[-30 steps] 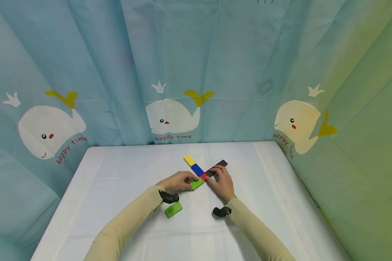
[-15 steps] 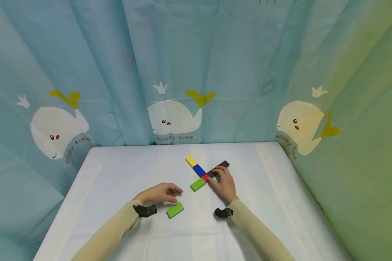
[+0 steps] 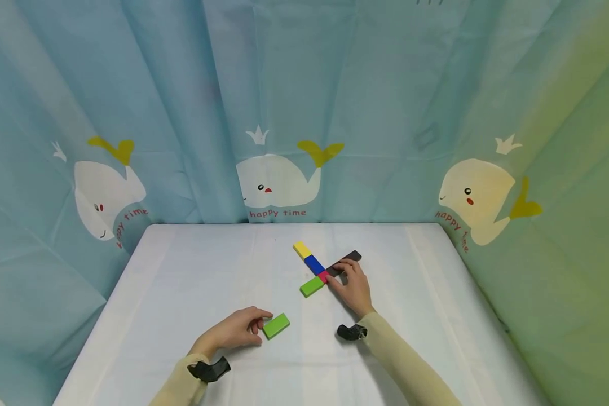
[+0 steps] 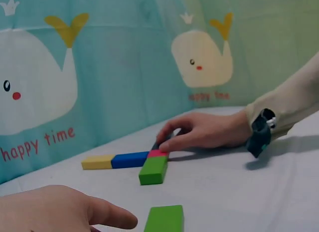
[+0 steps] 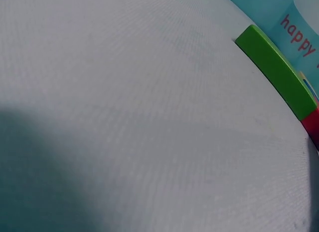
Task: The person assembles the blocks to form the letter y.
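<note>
On the white table, small blocks lie in a cross-like pattern in the head view. A yellow block point(image 3: 301, 250) and a blue block point(image 3: 314, 265) run down to a red block point(image 3: 323, 276). A green block point(image 3: 312, 287) extends toward the near left, and a black strip point(image 3: 354, 256) toward the far right. My right hand point(image 3: 355, 290) curls its fingers over the black strip, its thumb by the red block. A second green block point(image 3: 276, 326) lies apart, nearer me. My left hand point(image 3: 233, 330) is beside it, fingers spread, index fingertip close to its far corner; contact is unclear.
The white tabletop point(image 3: 193, 270) stretches around the blocks. A blue curtain point(image 3: 385, 113) printed with whales stands behind its far edge, and a greenish curtain point(image 3: 578, 237) lines the right side. Black straps point(image 3: 352, 332) sit on both wrists.
My left hand has let go of the green block in the pattern and moved back and left to the loose green block. The right hand stays where it was.
</note>
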Demonstrator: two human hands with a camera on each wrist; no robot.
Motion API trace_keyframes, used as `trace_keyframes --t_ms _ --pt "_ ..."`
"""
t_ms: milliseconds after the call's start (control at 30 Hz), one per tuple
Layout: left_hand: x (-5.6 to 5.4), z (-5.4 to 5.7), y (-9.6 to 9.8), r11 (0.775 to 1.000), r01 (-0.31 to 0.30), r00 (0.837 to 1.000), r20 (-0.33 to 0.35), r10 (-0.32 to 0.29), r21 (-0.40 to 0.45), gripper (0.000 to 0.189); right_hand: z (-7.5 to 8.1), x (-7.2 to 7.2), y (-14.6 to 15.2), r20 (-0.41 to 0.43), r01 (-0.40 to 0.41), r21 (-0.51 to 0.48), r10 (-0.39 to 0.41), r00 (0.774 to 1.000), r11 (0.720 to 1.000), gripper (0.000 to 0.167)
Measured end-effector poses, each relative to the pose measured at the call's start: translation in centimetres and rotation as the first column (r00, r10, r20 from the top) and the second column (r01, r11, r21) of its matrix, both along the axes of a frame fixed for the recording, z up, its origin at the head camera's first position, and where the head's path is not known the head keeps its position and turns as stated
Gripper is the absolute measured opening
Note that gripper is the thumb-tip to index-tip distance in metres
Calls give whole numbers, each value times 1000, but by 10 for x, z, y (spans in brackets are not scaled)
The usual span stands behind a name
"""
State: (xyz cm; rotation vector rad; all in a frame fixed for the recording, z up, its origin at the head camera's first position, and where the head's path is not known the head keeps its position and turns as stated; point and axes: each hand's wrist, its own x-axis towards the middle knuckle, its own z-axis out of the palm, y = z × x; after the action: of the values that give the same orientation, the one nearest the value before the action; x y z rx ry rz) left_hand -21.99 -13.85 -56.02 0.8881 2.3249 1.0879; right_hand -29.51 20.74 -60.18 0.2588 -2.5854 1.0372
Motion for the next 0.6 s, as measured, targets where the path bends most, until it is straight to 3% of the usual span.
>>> trace_keyframes --t_ms 200,333,600 --pt "-3 -3 6 1000 4 1000 -17 -4 5 46 2 2 -1 37 3 5 -3 999 1000 36" --pt "-4 -7 12 1000 11 999 -45 -11 7 54 2 2 -2 29 2 6 -2 1000 1000 36" --pt "-6 -7 25 997 71 994 -86 -72 -14 54 3 1 -1 12 6 0 -6 1000 1000 35"
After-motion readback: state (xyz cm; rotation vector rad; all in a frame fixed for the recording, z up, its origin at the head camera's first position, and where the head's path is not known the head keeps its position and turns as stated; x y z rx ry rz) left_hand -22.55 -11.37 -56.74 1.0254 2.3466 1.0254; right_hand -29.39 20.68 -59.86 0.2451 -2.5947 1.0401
